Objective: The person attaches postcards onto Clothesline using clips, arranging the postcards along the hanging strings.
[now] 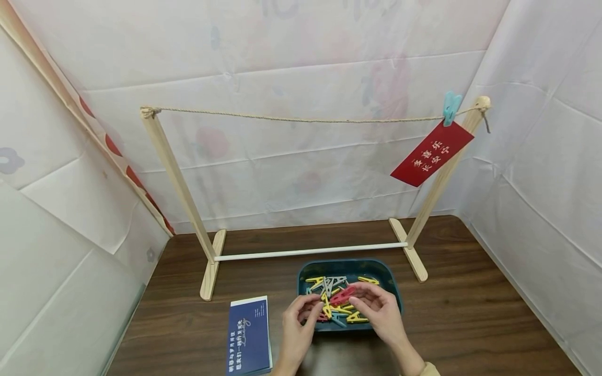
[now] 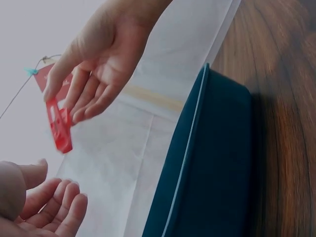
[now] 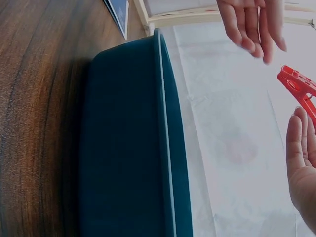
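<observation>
My right hand (image 1: 380, 312) pinches a red clothespin (image 1: 342, 296) above a dark teal bin (image 1: 397, 292). In the left wrist view the red clothespin (image 2: 60, 127) hangs from the thumb and fingers of the right hand (image 2: 106, 66). Close by on the left, my left hand (image 1: 299, 326) has its fingers loosely bent; the left wrist view shows this left hand (image 2: 47, 210) holding nothing, apart from the clothespin. Inside the bin lie several clothespins, among them a yellow clothespin (image 1: 357, 317) and a grey clothespin (image 1: 333, 283).
Behind the bin stands a wooden frame (image 1: 176, 177) with a twine line (image 1: 291, 119) and a white bottom rod (image 1: 310, 252). A light blue clothespin (image 1: 451, 107) holds a red card (image 1: 431, 153) on the line. A stack of blue cards (image 1: 249, 334) lies left of the bin.
</observation>
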A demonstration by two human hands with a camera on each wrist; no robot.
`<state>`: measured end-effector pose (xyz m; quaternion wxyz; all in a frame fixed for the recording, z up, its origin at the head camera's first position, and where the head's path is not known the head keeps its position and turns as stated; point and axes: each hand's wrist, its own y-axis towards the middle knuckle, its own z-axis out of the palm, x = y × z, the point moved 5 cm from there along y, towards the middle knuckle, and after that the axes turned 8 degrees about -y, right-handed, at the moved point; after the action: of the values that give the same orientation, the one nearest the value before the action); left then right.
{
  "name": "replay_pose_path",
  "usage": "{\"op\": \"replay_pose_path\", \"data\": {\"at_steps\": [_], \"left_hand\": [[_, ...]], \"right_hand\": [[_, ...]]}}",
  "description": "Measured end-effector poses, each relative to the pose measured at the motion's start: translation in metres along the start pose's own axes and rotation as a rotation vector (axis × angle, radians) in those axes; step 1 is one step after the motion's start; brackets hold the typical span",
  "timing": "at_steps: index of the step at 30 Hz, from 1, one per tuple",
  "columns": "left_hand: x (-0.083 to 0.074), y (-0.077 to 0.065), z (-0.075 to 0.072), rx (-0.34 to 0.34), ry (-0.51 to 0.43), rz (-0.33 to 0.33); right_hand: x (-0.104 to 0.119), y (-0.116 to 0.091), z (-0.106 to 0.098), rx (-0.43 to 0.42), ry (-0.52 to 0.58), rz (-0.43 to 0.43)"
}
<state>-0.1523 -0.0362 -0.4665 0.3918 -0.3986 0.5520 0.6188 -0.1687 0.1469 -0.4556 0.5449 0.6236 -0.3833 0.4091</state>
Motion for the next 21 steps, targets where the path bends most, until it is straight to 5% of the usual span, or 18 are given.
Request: {"op": "replay_pose_path", "data": {"at_steps": [11, 16, 21], "left_hand": [[-0.001, -0.007, -0.036, -0.157, 0.311, 0.171], [0.007, -0.009, -0.054, -0.213, 0.422, 0.134], [0.015, -0.008, -0.072, -0.253, 0.543, 0.021]], "right_hand": [[-0.004, -0.008, -0.005, -0.056, 0.001, 0.023], [-0.007, -0.011, -0.008, -0.076, 0.032, 0.009], [-0.01, -0.014, -0.009, -0.078, 0.055, 0.014]]}}
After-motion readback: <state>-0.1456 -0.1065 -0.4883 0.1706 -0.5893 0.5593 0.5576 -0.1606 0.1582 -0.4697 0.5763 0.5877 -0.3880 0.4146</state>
